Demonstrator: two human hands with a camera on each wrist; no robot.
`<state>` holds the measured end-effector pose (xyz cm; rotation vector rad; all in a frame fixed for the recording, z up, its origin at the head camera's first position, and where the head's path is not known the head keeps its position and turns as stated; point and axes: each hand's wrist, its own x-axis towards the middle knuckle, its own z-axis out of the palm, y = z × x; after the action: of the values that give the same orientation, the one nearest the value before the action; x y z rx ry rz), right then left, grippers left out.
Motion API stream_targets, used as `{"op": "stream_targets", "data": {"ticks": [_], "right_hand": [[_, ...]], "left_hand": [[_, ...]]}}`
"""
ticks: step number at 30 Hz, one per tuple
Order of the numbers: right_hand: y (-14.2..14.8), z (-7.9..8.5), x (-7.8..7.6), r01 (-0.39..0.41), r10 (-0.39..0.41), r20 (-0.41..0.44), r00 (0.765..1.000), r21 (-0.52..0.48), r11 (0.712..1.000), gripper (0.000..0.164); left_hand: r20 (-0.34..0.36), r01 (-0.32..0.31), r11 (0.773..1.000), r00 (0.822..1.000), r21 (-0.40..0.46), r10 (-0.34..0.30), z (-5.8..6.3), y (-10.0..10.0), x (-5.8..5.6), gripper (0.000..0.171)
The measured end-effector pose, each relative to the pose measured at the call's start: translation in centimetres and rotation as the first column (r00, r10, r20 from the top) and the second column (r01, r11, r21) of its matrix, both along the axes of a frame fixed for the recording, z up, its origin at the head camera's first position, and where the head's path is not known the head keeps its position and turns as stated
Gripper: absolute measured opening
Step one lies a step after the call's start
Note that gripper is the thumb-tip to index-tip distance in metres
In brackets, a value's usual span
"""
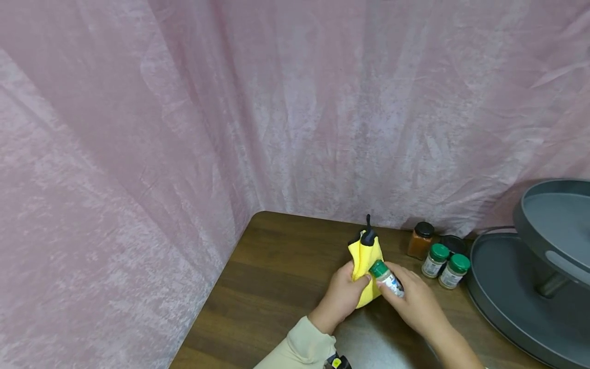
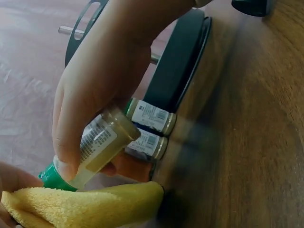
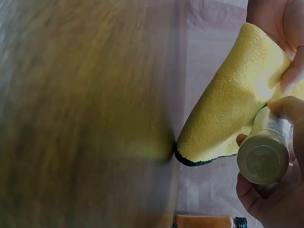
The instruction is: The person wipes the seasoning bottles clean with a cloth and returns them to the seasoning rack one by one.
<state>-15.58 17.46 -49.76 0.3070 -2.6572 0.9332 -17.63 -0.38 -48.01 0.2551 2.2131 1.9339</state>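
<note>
My left hand (image 1: pixel 343 289) grips a yellow cloth (image 1: pixel 364 256) with dark trim and a small black loop at its top. In my right hand (image 1: pixel 412 297) is a spice jar (image 1: pixel 389 281) with a green lid and a white label, held between thumb and fingers. The jar is tilted, its lid against the cloth. From the right wrist view, the round glass base of the jar (image 3: pixel 262 159) faces the camera, and the cloth (image 3: pixel 228 99) hangs beside it. The left wrist view shows the green lid (image 2: pixel 57 179) close over the cloth (image 2: pixel 95 204).
Two more green-lidded jars (image 1: pixel 433 261) stand right of my hands. Behind them are an orange-brown jar (image 1: pixel 420 241) with a black lid and another black lid (image 1: pixel 454 244). A grey two-tier round tray (image 1: pixel 488 307) stands on the wooden table (image 1: pixel 258 287). Pink curtains (image 1: pixel 299 102) hang behind.
</note>
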Motion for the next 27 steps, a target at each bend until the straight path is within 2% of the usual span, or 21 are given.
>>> {"op": "stream_targets", "data": {"ticks": [5,10,18,22,27], "right_hand": [[-0.02,0.03,0.02,0.014,-0.014,-0.001,1.000,-0.012,1.000,0.045],[-0.06,0.42,-0.04,0.040,-0.039,0.045,0.998,-0.006,0.999,0.047],[0.12,0.60,-0.03,0.056,-0.062,0.121,0.991,0.054,0.997,0.050],[0.07,0.52,0.17,0.036,-0.051,0.161,0.986,0.095,0.995,0.051],[-0.11,0.52,0.43,-0.009,-0.007,0.126,0.992,0.132,0.991,0.046]], "left_hand": [[0.026,0.006,1.000,1.000,0.022,-0.006,0.05,0.17,0.13,0.030],[0.041,0.015,1.000,0.999,0.016,-0.016,0.43,0.12,0.21,0.029],[-0.014,0.026,0.997,1.000,-0.072,-0.027,0.74,0.14,0.38,0.026],[-0.003,0.033,0.997,0.999,-0.073,-0.033,0.63,0.22,0.47,0.023],[-0.003,0.029,0.998,1.000,-0.057,-0.029,0.39,0.28,0.46,0.022]]}}
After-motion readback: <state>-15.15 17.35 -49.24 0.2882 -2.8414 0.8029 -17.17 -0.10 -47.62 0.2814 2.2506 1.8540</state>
